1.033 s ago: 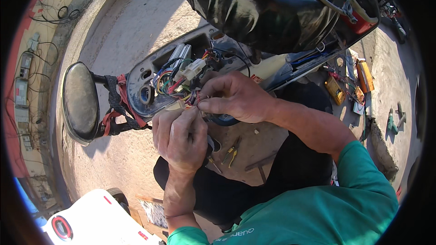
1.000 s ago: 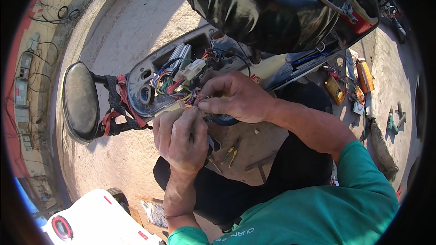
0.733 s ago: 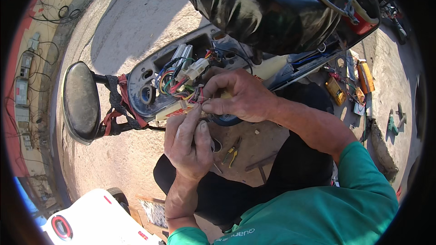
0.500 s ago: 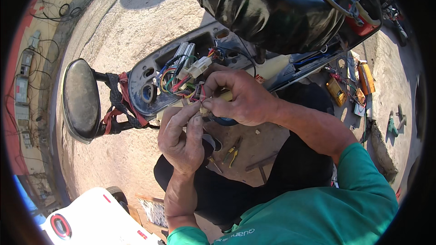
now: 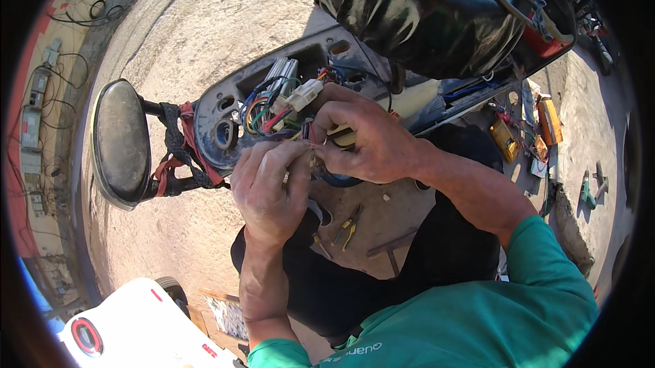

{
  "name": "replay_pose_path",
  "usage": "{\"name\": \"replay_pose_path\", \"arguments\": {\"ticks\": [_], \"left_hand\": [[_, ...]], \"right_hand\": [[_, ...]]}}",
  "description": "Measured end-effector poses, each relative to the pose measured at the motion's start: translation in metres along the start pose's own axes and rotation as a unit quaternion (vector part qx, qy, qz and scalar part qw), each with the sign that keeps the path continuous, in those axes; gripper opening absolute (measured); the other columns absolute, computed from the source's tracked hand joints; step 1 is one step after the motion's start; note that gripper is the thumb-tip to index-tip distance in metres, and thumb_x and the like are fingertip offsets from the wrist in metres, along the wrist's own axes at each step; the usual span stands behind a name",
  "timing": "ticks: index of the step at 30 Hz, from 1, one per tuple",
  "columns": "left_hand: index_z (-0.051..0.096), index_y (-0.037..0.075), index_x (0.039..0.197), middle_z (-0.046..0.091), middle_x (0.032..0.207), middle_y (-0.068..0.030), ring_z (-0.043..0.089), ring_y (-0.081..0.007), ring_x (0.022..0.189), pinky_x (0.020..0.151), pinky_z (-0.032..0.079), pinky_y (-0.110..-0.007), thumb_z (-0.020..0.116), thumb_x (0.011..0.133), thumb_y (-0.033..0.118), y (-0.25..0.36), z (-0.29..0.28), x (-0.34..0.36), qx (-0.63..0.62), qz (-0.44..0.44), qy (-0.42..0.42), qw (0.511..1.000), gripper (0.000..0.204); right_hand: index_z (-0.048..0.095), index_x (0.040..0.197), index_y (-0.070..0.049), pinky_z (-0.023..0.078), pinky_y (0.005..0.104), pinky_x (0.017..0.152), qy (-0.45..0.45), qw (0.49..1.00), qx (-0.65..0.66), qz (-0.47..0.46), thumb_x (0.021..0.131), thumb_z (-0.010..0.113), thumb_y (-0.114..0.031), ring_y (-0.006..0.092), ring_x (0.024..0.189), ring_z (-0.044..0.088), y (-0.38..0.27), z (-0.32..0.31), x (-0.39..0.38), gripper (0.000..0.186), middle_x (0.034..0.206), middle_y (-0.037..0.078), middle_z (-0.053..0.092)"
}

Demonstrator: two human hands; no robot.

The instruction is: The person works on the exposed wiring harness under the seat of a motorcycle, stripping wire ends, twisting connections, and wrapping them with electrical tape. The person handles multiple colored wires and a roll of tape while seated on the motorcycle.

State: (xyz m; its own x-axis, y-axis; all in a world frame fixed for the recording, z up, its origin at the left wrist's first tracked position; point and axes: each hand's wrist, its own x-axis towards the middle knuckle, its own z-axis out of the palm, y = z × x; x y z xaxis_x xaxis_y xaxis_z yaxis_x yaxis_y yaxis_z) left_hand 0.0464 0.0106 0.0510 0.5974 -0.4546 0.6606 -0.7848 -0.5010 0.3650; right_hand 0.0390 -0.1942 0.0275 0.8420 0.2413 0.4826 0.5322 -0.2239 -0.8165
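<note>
Left hand [image 5: 269,187] and right hand [image 5: 372,137] have fingers pinched on thin wires [image 5: 306,131], pretty much tip to tip; white connector [image 5: 305,95]'s just beyond, closer to the right.

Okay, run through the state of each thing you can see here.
Left hand: thumb and finger pinching the wires
Right hand: thumb and forefinger pinching the wires
Wires: exposed, loosely bunched
White connector: out in the open; plugged-in state unclear
Pliers: lying on the ground
Black cover: wrinkled

Wires [image 5: 276,121] partly hidden behind right hand [image 5: 372,139]; their ends seem covered
</note>
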Motion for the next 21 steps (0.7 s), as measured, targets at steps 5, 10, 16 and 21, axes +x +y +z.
{"name": "replay_pose_path", "arguments": {"ticks": [5,10,16,21], "left_hand": [[0.064,0.007,0.097,0.067,0.082,-0.0065,0.064,-0.0261,0.068,0.062,0.049,-0.038,0.076,0.078,-0.005,-0.003,0.006,-0.004,0.022,-0.007,0.014,1.000,0.026],[0.061,0.008,0.096,0.060,0.075,-0.0041,0.060,-0.0244,0.063,0.060,0.048,-0.038,0.075,0.077,-0.005,-0.007,0.009,-0.005,0.023,-0.001,0.038,0.999,0.027],[0.062,0.006,0.096,0.064,0.079,-0.0064,0.063,-0.0223,0.066,0.061,0.051,-0.035,0.075,0.077,-0.007,-0.007,0.010,-0.009,0.050,0.006,0.040,0.998,0.026],[0.062,0.005,0.097,0.066,0.080,-0.0071,0.064,-0.0222,0.066,0.062,0.052,-0.034,0.076,0.079,-0.006,-0.007,0.013,-0.006,0.063,0.032,0.071,0.995,0.025]], "right_hand": [[0.067,0.095,-0.004,0.050,0.0403,0.084,0.004,1.000,-0.008,0.013,0.085,0.079,-0.009,0.0257,0.098,0.063,0.001,0.001,-0.001,0.016,0.104,0.009,0.060],[0.070,0.095,-0.004,0.051,0.0398,0.083,0.005,1.000,-0.012,0.025,0.084,0.080,-0.011,0.0258,0.097,0.064,-0.005,0.000,-0.001,0.016,0.103,0.008,0.061],[0.070,0.094,-0.003,0.050,0.0402,0.083,-0.029,0.999,0.034,0.031,0.088,0.078,-0.016,0.0266,0.096,0.063,-0.002,-0.007,0.001,0.016,0.102,0.009,0.061],[0.071,0.098,-0.003,0.050,0.0400,0.087,-0.006,0.998,0.037,0.041,0.090,0.078,-0.017,0.0264,0.100,0.064,-0.006,-0.002,-0.003,0.017,0.104,0.009,0.062]]}}
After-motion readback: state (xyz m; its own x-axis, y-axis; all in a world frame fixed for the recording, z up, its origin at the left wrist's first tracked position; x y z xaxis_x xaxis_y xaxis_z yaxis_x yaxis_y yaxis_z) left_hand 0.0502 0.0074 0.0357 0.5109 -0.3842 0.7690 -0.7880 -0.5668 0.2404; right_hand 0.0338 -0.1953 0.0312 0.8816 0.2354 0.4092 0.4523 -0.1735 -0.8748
